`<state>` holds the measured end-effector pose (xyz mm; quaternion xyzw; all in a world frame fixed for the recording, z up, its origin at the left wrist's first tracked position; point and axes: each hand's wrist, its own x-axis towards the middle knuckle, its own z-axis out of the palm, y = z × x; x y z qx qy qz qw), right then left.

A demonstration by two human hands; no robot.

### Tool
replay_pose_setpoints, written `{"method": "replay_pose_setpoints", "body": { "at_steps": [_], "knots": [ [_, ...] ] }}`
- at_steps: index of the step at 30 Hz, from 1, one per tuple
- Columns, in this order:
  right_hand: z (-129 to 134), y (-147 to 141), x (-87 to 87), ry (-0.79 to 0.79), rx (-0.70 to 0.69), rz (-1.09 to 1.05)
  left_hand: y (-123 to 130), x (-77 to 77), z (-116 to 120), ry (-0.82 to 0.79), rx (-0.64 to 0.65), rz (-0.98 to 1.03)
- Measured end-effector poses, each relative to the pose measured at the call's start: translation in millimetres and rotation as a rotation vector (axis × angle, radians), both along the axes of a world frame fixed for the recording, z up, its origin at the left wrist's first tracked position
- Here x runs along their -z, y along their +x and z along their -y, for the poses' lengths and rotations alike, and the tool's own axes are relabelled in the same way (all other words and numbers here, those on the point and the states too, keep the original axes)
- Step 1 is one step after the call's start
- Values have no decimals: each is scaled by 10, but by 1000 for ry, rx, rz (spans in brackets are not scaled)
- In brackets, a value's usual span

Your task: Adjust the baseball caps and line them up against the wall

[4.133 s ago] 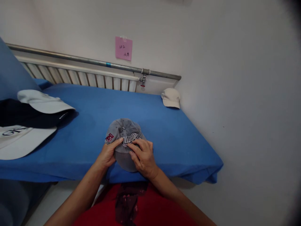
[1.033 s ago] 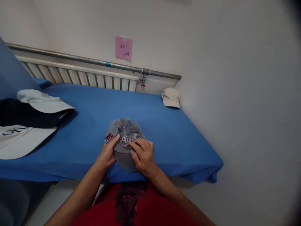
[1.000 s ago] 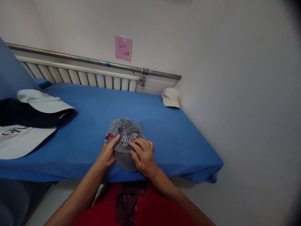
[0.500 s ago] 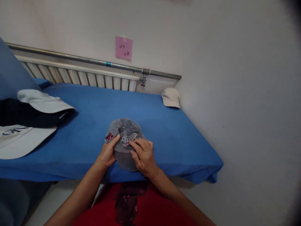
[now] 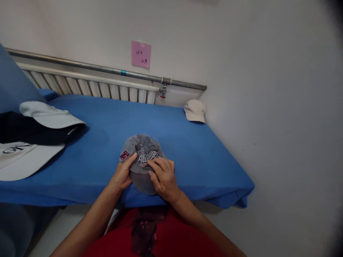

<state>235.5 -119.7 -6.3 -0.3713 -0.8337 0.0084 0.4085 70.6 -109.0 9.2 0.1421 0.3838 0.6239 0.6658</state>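
A grey baseball cap point(image 5: 144, 143) with white embroidered lettering and a red patch is at the front of the blue-covered table, its brim turned towards me. My left hand point(image 5: 122, 175) grips its left side, thumb on top of the crown and the other fingers hidden beneath. On the right, my right hand point(image 5: 164, 178) is closed on the cap's front, bent fingertips against the lettering and thumb by the brim.
Several caps lie at the left: a pale one point(image 5: 53, 117), a dark navy one point(image 5: 34, 132) and a white one point(image 5: 34, 162). A beige cap point(image 5: 195, 110) sits at the far right corner. Behind the blue cloth point(image 5: 112, 117) run a radiator point(image 5: 107, 90) and a metal pipe point(image 5: 88, 66).
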Motion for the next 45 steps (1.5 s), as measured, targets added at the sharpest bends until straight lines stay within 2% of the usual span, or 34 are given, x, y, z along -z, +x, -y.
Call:
{"method": "replay_pose_setpoints", "body": {
  "at_steps": [18,45],
  "knots": [
    [-7,-2,-3,-4,-32,-35,5,-12,7,0,5,-7],
    [0,-2,-6,-4,-8,-14,5,-11,13,6,5,-5]
  ]
}}
